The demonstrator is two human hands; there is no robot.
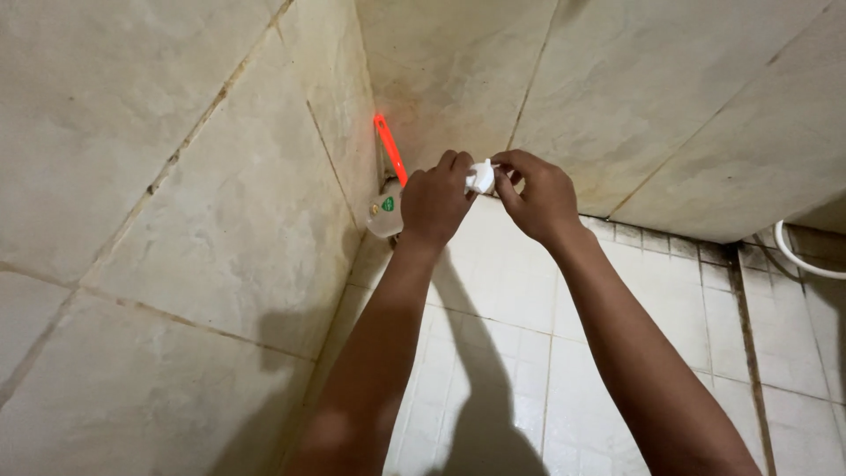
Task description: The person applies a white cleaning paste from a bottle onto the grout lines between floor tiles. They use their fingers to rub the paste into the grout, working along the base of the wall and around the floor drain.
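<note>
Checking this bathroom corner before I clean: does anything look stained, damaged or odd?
Yes. The wall tiles are stained, with dark grime in the grout lines, and a rusty patch spreads in the corner behind the orange handle. Nothing looks broken or spilled.

The left hand (434, 204) covers most of the pale plastic bottle (385, 214), so its shape and cap cannot be told. The small white piece (480, 176) pinched between both hands is too small to identify. The white hose (802, 257) runs off the right edge. Both forearms leave the bottom edge.
</note>
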